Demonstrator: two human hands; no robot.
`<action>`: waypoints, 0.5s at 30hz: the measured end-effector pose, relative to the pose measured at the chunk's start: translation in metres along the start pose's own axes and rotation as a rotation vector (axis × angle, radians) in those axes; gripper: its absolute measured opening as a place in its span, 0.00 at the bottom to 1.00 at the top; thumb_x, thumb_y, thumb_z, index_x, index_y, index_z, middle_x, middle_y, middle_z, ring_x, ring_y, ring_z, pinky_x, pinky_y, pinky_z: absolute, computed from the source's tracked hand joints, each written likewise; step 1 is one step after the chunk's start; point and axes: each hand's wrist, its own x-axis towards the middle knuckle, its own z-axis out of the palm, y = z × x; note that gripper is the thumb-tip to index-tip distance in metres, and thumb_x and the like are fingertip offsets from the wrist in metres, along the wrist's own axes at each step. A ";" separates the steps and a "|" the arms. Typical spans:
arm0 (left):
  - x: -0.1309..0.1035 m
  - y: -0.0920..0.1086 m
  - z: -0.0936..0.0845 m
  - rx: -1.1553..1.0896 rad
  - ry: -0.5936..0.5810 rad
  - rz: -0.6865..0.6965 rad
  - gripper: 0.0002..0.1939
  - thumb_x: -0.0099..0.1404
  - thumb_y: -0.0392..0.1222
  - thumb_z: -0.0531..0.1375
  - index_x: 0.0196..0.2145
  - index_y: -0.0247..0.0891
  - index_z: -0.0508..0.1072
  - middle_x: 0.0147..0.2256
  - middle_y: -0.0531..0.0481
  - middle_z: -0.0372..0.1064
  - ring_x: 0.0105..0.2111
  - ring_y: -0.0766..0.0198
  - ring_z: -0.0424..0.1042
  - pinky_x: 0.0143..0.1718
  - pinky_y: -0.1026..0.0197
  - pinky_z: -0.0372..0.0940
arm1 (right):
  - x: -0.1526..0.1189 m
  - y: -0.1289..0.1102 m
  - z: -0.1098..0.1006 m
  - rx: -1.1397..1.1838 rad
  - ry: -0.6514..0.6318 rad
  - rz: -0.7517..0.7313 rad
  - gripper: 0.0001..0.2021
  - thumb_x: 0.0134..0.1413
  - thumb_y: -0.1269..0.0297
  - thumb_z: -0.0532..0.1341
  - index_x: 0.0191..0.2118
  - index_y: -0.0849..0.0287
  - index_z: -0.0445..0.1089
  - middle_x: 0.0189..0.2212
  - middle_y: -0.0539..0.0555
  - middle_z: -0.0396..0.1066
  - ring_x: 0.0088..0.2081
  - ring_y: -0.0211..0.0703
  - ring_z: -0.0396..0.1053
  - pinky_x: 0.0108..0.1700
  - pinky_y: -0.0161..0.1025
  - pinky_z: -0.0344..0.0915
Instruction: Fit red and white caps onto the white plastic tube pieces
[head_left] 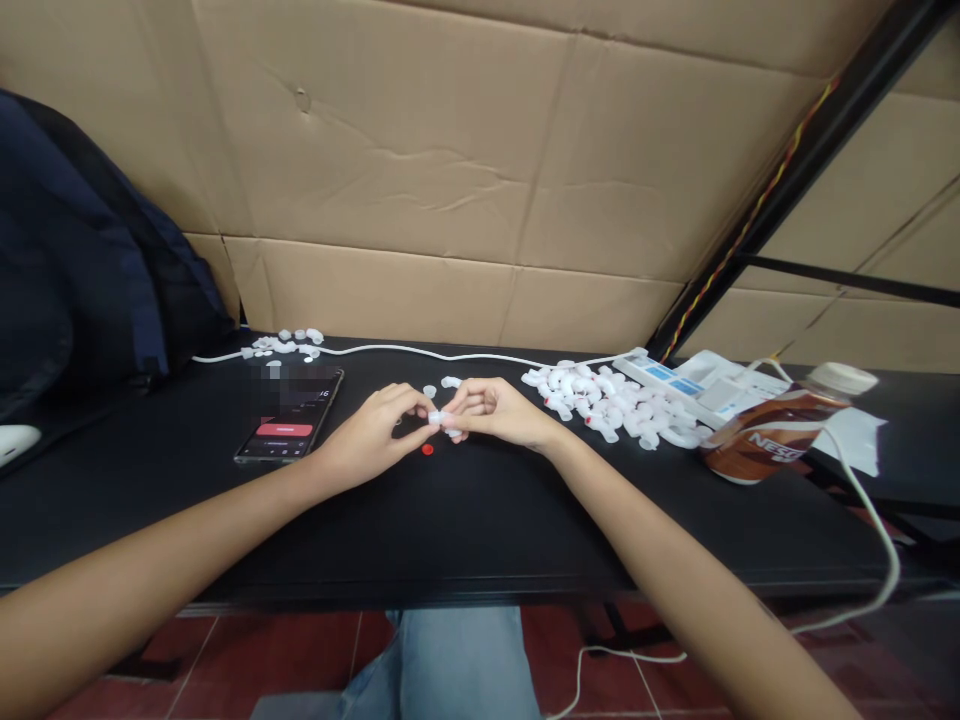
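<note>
Both hands meet over the middle of the black table (360, 530). My left hand (386, 425) pinches one end of a small white plastic piece (436, 417) between thumb and finger. The other end is gripped by my right hand (491, 412), whose fingers partly hide it. Just below the fingertips lies a small red disc (427, 450). Behind them rest a translucent white ring (430, 391) and a white curved piece (451, 382).
To the right is a heap of white curved plastic pieces (600, 400), some with red inside. Beyond it stands a Nescafé bottle (776, 425) beside a cable. A phone (292, 415) and a smaller group of white pieces (281, 345) lie left, near a dark bag (90, 250).
</note>
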 end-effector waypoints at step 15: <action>-0.001 0.002 -0.001 0.038 0.025 0.022 0.04 0.66 0.40 0.59 0.39 0.39 0.70 0.35 0.51 0.68 0.39 0.62 0.68 0.44 0.57 0.62 | 0.000 -0.002 0.000 -0.023 -0.017 0.011 0.16 0.49 0.56 0.68 0.38 0.63 0.73 0.30 0.54 0.75 0.30 0.38 0.73 0.38 0.40 0.73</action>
